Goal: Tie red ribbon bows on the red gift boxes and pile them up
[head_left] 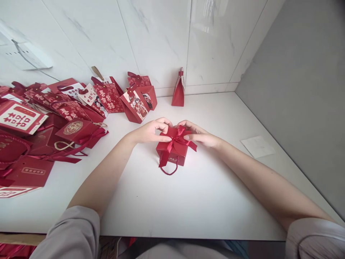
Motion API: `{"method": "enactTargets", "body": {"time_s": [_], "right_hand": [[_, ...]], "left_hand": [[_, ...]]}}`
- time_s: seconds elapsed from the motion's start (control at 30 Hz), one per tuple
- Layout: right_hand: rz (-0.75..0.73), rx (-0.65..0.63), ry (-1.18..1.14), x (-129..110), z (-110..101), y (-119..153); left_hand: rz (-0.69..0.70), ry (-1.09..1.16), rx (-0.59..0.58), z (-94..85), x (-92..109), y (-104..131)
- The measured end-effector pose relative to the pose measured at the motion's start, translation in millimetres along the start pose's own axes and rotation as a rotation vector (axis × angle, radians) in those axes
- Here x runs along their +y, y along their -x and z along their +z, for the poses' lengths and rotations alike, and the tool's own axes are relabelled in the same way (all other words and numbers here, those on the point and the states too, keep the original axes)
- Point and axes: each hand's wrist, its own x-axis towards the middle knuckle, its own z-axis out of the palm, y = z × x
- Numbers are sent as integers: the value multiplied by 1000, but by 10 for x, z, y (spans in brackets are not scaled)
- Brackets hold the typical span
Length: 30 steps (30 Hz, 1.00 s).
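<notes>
A small red gift box (pixel 179 154) sits on the white table in front of me, with a red ribbon bow (pixel 178 136) on its top and a twisted red cord handle (pixel 169 173) hanging at its near side. My left hand (pixel 155 131) is closed on the ribbon at the left of the bow, its thumb lying over the box top. From the right, my right hand (pixel 196 135) is closed on the bow's other side, thumb near the ribbon knot. Some fingertips of both hands are hidden behind the bow and the box.
A pile of red and white gift boxes (pixel 72 127) covers the table's left side. Several upright boxes (pixel 136 104) stand near the tiled wall, one box (pixel 178 93) apart from them. A white paper square (pixel 258 146) lies at the right. The white table (pixel 194 205) meets a grey wall.
</notes>
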Motion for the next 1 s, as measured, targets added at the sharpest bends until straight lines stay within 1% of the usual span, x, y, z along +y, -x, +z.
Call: {"method": "enactTargets", "body": {"time_s": [0.13,0.23,0.4,0.57,0.63,0.83,1.0], "right_hand": [[16,4,0,11,-40,-6],[9,4,2,14,-51,-8],[19,12,21,18,-48,-20],[40,22,12,23,-41,-24],[43,23,3,23,-37,-21],[50,26,-6,20,-30,-15],[51,24,-6,29,-35,-19]], "left_hand": [[-23,164,-70,-19,-35,-2],[-54,220,-77,-31,-55,-7],[-71,187,-49,4,-31,-20],[-70,32,28,82,62,-26],[-68,-16,40,100,85,-27],[-93,27,-9,73,90,-23],[-84,45,-103,13,116,1]]}}
